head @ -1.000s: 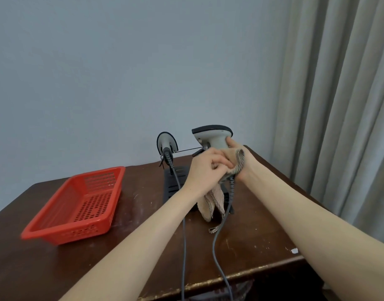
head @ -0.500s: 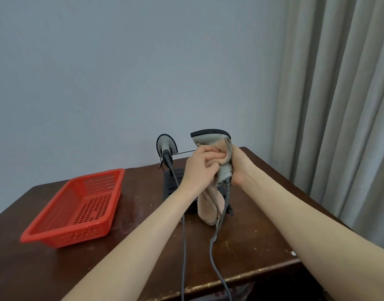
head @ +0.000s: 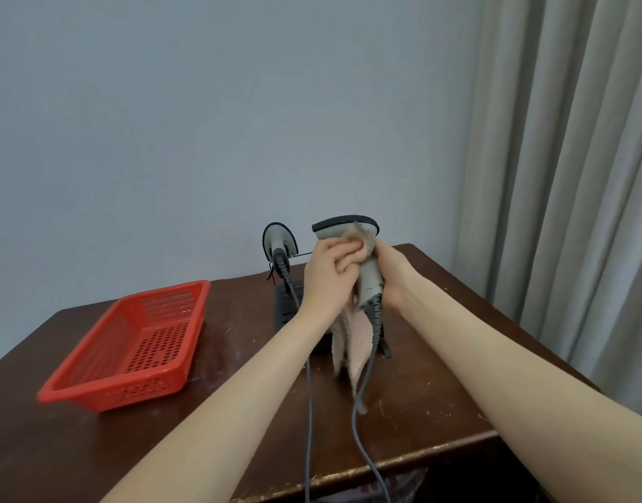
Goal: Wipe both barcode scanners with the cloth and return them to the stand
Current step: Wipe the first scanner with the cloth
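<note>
- Head view: the held scanner (head: 366,274) is raised above the black stand (head: 294,310), which sits on the dark wooden table (head: 221,430) near the table's far edge.
- The held scanner's long axis runs close to vertical, handle down and head up; the wide dark-rimmed head at the top stretches sideways, left to right.
- The right hand (head: 392,274) is wrapped around the handle from the side away from the stand's other scanner, fingers closed on it.
- The left hand (head: 330,266) is closed on the cloth (head: 352,343), pressing a bunched part against the scanner just under its head.
- The rest of the beige cloth hangs straight down in front of the stand, its lowest corner near the table top.
- The held scanner's grey cable (head: 359,422) drops from the handle's base, past the stand, and runs off the table's near edge.
- The second scanner (head: 279,241) sits on the stand's left side, upright, its rounded head on top; a coiled cable leaves it downward.
- A red perforated basket (head: 130,343) lies left of the stand, well apart from it.
- A grey curtain (head: 566,176) hangs right of the stand, beyond the table.
</note>
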{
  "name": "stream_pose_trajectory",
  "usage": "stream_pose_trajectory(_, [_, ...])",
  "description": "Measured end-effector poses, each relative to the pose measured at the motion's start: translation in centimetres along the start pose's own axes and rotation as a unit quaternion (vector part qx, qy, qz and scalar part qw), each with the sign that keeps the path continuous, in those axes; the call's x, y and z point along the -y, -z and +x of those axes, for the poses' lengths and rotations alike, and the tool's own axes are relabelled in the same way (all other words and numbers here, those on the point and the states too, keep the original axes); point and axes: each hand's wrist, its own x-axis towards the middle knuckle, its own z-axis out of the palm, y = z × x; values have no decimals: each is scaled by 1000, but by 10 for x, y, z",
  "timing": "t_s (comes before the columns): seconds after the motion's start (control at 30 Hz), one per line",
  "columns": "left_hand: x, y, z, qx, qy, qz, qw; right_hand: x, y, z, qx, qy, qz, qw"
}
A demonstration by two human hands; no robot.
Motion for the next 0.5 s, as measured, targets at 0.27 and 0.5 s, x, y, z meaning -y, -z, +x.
stream_pose_trajectory(0.27, [-1, 19, 10, -104, 77, -71, 989, -1, 2, -9, -48, -11, -32, 998])
stream_pose_trajectory(0.5, [-60, 10, 9, 128, 27, -115, 985, -3, -14, -24, -23, -24, 20, 999])
